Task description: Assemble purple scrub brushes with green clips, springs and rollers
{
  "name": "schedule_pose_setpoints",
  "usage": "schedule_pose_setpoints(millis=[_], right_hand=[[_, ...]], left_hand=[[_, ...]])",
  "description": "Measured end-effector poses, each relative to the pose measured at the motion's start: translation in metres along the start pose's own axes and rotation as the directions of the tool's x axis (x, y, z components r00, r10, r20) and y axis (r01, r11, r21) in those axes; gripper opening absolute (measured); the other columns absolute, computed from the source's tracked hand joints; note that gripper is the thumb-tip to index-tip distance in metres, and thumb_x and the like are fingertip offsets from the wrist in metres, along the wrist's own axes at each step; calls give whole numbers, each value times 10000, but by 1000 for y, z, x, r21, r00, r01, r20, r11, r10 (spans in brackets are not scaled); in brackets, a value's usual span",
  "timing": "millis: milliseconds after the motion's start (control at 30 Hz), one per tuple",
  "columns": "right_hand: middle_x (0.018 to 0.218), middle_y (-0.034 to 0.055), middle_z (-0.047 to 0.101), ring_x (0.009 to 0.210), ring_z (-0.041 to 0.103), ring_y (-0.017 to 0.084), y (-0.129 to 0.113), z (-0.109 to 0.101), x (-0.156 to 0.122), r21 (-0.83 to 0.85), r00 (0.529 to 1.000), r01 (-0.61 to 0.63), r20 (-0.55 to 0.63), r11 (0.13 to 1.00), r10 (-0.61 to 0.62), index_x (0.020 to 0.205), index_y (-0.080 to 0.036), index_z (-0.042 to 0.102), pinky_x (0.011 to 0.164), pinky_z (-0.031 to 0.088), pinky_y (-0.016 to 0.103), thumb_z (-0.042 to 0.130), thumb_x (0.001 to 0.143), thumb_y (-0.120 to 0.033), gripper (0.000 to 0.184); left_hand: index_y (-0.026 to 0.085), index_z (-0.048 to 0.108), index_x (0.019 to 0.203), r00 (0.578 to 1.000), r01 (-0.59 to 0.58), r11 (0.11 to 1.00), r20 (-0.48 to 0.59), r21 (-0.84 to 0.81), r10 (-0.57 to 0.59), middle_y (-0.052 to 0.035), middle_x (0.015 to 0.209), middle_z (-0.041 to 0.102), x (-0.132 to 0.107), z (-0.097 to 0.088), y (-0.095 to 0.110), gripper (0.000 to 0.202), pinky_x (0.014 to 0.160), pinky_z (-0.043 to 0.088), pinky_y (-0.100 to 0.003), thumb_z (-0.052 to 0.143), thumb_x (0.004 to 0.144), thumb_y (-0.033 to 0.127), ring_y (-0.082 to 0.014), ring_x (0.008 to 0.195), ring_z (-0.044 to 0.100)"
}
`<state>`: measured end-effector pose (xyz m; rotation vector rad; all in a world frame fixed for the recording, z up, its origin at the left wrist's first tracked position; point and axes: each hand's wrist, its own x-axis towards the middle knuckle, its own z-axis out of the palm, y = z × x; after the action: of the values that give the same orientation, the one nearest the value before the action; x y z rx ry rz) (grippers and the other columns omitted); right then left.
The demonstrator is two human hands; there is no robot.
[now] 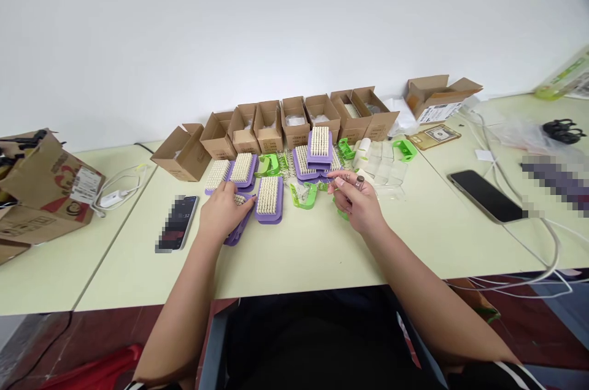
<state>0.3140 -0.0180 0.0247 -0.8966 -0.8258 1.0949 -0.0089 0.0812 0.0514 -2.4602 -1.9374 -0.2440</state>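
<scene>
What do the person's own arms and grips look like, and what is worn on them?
The left forearm and right forearm are bare, with no watch showing. The left grip and right grip are ungloved hands. The right sleeve is black with white stripes; of the left sleeve, only a dark edge with white shows.
</scene>
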Motion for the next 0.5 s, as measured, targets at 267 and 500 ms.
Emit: schedule_pose_setpoints(millis=[267, 500], right_hand=[[864, 10, 724, 445, 260, 49, 5, 0, -2, -34, 997, -32, 67, 999, 34, 1145, -242, 774, 433, 192, 265, 809, 948, -503, 329], [752, -7, 659, 493, 376, 99, -2, 15, -7, -93, 991, 133, 37, 987, -130, 1185, -254, 766, 474, 281, 275, 692, 1067, -510, 292]], left_hand=[[217, 670, 1134, 957, -173, 977, -255, -128, 137, -154, 1229, 724, 13, 8, -6, 238, 1055, 539, -537, 569, 1068, 422, -384, 1236, 648], [291, 618, 1395, 977, -204, 338, -212, -919, 12, -105, 1438, 636, -27, -5, 62, 387, 1026, 600, -438, 614, 1087, 525, -271, 1265, 669]])
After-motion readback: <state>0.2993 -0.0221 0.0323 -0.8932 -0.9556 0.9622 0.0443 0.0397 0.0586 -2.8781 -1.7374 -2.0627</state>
